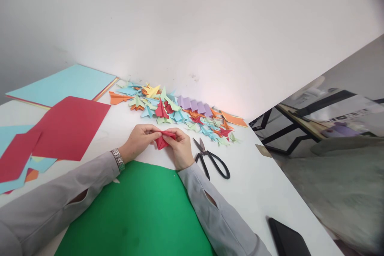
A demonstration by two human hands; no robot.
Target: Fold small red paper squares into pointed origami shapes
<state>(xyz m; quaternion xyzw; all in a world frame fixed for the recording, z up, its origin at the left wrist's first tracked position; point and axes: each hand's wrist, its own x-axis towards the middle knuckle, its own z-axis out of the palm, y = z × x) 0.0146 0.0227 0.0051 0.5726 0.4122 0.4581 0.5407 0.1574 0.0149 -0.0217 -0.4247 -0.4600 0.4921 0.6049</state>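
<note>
A small folded red paper piece point(162, 141) is held between both hands, above the white table at the far edge of a green sheet point(141, 212). My left hand point(139, 141) pinches its left side with thumb and fingers. On the other side, my right hand point(181, 148) grips the right part, its thumb lying over the paper. The lower point of the folded piece faces down toward me. Black-handled scissors point(207, 156) lie with blades apart, just right of my right hand.
A pile of folded coloured paper shapes point(177, 112) lies along the wall. Red sheets point(73, 128) and a light blue stack point(66, 84) are at the left. A black phone-like object point(288, 238) lies at the lower right of the white table point(255, 192).
</note>
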